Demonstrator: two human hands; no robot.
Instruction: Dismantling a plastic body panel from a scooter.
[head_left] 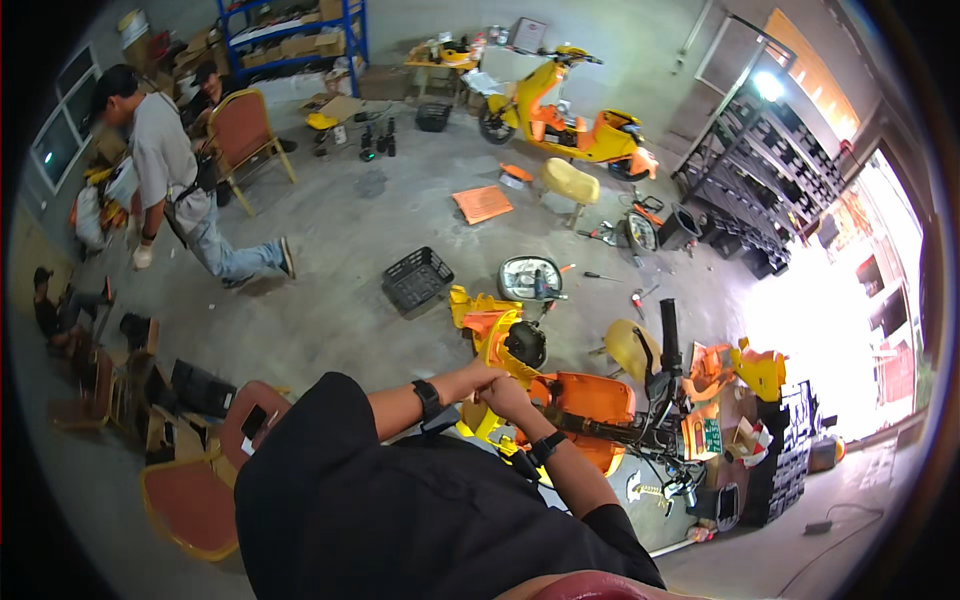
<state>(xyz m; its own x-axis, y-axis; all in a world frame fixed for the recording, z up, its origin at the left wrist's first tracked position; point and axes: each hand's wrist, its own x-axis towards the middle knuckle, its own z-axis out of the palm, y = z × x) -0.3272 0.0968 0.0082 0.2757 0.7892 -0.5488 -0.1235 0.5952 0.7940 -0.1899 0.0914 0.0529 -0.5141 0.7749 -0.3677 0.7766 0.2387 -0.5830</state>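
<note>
My left hand (pixel 482 379) and my right hand (pixel 508 398) meet in front of my body, both with curled fingers. They are beside the yellow body panels (pixel 497 345) of a partly stripped scooter. Whatever is between the fingers, if anything, is too small or hidden to make out. Right of my hands lies an orange panel (pixel 595 398) of the scooter. Farther right are its black handlebar grip (pixel 670 335) and exposed cables. A dark round part (pixel 525 343) sits within the yellow panels.
Beyond the scooter lie a black crate (pixel 418 279) and a tray with a power drill (pixel 532 279). A second yellow scooter (pixel 565 110) stands at the back. Chairs (pixel 190 505) are at left, where a person (pixel 170 160) is walking. Shelves (pixel 765 150) stand far right.
</note>
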